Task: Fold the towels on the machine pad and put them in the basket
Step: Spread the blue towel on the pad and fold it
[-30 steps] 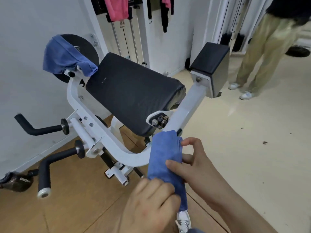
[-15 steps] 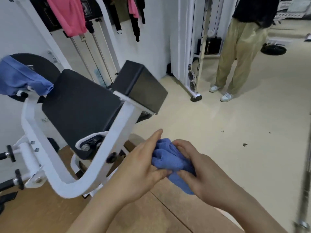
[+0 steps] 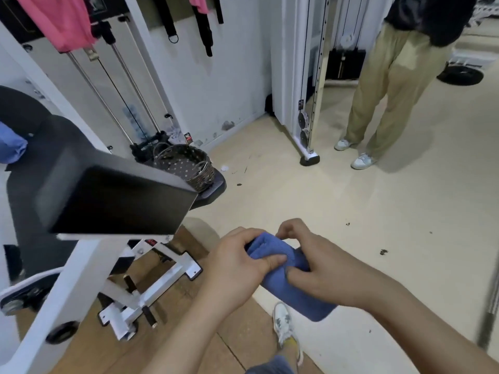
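- Left hand [image 3: 237, 263] grips the upper end of the folded blue towel [image 3: 297, 298], with the thumb laid across the top. The fingertips are hidden behind the cloth.
- Right hand [image 3: 318, 268] grips the same towel from the other side. The fingers curl over its top edge and the thumb presses into the fold.
- The towel is held in the air, right of and lower than the black pad [image 3: 116, 201]. Its lower end hangs free.
- The pad is blurred.
- The basket [image 3: 186, 149] sits just beyond the pad, and the pad's corner hides its near side.
- A second blue towel [image 3: 10, 147] lies left of the pad, cut off by the picture's edge.
- Another person [image 3: 378, 90] stands well right of the pad, cut off above the chest.
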The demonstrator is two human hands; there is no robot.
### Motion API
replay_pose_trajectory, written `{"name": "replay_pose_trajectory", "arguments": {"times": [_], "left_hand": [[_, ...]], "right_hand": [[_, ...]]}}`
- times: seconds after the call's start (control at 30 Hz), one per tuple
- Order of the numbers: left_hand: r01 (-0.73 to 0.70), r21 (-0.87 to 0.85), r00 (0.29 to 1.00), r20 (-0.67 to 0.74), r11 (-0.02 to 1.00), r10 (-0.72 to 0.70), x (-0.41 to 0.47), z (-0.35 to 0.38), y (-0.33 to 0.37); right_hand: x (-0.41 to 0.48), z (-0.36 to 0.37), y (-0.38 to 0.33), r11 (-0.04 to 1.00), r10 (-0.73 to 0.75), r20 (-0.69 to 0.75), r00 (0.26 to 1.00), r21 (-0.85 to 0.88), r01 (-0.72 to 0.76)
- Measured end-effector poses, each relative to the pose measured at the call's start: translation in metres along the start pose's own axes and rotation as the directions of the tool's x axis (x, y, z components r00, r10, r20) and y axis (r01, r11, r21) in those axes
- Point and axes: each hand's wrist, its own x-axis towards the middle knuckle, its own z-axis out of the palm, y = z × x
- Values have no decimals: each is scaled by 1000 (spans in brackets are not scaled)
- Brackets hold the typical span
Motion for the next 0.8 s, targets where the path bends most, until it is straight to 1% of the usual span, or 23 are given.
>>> {"name": "replay_pose_trajectory", "arguments": {"times": [0.07,0.1,0.17,0.23,0.3,0.33,0.5,0.6,0.63,0.73,0.8], "left_hand": [[53,-55,997,-55,997,-56,33,8,-3],[73,-81,993,-83,994,-79,51,11,-5],[106,-119,983,-135,987,-122,88,15,-9],[140,-150,968,-188,979,-167,128,17,-13],[180,-194,945,-239,964,-224,170,15,-17],[188,-221,934,-262,957,-244,190,13,-18],[201,-350,885,-336,915,-323,270,2,-19],[201,-412,836,-400,888,-375,311,-7,-31],[216,-441,825,-394,871,-404,323,-11,-37],[260,-596,790,-321,760,-522,354,-27,-58],[290,-658,767,-274,695,-580,374,-38,-71]], "right_hand": [[32,-32,19,997,79,110,991,11,-80],[49,-50,27,992,126,191,973,-42,-120],[86,-83,41,968,219,345,913,-196,-158],[129,-108,52,943,249,397,883,-305,-129],[180,-130,63,913,250,395,884,-399,-80],[204,-141,68,909,247,403,881,-412,-66],[302,-200,69,939,245,479,843,-334,-83],[360,-223,72,968,216,471,855,-217,-125],[381,-226,76,977,186,479,858,-183,-109],[443,-228,88,986,34,528,848,-156,58],[482,-228,94,978,-42,545,837,-147,146]]}}
